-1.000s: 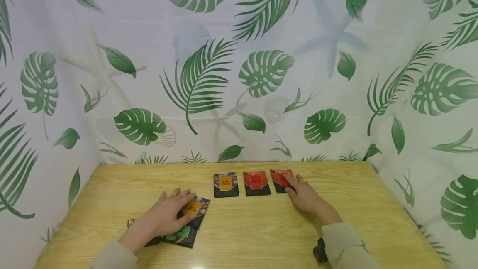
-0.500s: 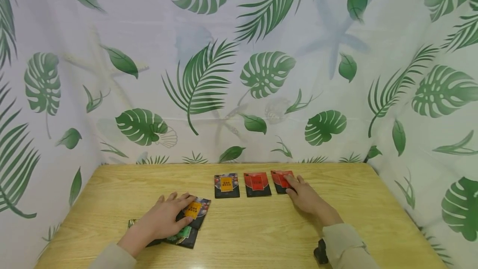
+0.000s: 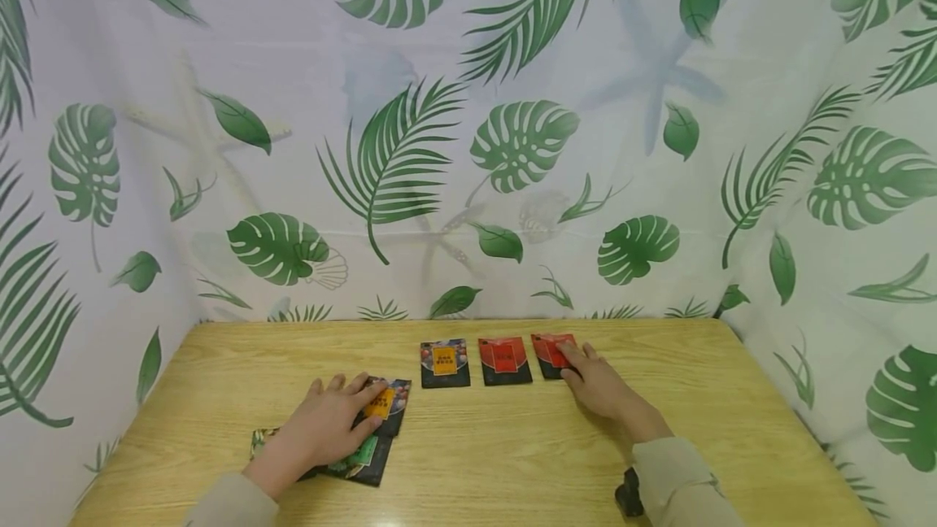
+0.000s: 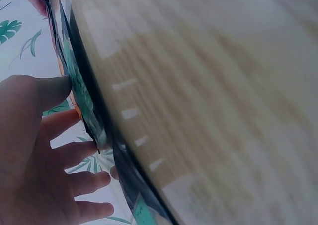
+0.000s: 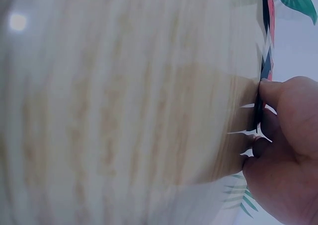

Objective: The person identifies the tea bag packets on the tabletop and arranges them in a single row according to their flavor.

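In the head view, my left hand (image 3: pixel 325 425) rests with spread fingers on a dark flat packet with an orange label (image 3: pixel 398 395). Under it, partly covered, lies a green-labelled packet (image 3: pixel 372 468). Another green-patterned packet (image 3: pixel 260 437) pokes out behind the wrist. The left wrist view shows the thumb (image 4: pixel 54 92) against the packets' edge, fingers apart. On the right, my right hand (image 3: pixel 603 387) touches a red-and-black packet (image 3: pixel 547 348) lying flat, fingertips on its right side. In the right wrist view the thumb tip (image 5: pixel 269 90) meets that packet's edge.
Along the back of the wooden table (image 3: pixel 468 462), an orange-labelled packet (image 3: pixel 444 364) and a red packet (image 3: pixel 504 361) lie in a row with the right-hand one. Leaf-patterned cloth (image 3: pixel 439 145) stands behind and at both sides. A small black device (image 3: pixel 628 493) sits by the right sleeve.
My left hand has shifted slightly forward and to the right. The orange-labelled packet under it has moved a little away and turned straighter. The right hand and the row stay put.
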`<state>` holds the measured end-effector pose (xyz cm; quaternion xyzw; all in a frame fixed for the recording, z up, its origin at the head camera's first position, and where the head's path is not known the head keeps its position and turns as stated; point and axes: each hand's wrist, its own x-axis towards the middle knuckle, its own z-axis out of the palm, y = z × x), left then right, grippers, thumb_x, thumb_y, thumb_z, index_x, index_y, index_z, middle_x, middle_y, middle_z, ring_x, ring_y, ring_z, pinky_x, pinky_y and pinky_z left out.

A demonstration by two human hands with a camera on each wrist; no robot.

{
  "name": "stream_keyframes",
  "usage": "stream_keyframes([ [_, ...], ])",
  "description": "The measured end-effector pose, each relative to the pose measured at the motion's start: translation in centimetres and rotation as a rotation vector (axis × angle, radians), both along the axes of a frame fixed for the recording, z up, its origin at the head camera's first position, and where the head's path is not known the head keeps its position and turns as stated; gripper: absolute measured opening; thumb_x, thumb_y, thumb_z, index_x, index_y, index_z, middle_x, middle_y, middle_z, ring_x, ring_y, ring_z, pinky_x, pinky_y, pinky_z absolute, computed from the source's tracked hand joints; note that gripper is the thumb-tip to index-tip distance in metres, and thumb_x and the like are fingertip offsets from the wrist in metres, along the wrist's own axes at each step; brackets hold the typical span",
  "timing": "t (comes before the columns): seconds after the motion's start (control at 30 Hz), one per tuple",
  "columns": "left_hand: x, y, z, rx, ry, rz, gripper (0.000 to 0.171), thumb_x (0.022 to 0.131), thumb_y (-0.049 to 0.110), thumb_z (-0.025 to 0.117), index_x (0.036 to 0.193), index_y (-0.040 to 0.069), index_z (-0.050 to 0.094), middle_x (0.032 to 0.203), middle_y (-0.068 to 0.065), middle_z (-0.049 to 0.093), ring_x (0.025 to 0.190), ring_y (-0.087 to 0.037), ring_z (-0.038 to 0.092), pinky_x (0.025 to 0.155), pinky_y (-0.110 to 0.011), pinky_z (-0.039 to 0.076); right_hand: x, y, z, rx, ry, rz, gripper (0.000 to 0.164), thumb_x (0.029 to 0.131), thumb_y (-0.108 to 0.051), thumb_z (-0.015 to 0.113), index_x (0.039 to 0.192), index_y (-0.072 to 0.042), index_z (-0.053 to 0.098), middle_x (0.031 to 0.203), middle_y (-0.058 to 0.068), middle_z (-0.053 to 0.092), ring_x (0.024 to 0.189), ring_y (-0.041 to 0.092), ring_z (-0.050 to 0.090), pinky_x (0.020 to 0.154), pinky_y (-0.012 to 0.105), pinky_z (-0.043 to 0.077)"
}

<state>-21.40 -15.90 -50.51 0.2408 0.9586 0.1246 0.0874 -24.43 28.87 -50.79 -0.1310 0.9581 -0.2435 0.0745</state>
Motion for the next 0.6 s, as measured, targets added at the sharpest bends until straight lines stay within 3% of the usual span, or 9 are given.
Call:
stream_keyframes([
  [0.6,-0.31,0.80,-0.13,-0.039,-0.014,0.053,0.064,0.109,0.048,0.054,0.164,0.017,0.041,0.167,-0.019,0.041,0.152,-0.052,0.038,0.117,-0.080,0.026,0.05,0.06,0.02,-0.009,-0.011,-0.005,0.055,0.113,-0.016,0.049,0.161,0.006,0.035,0.165,0.033,0.033,0.154,0.060,0.020,0.124,0.074,0.020],
])
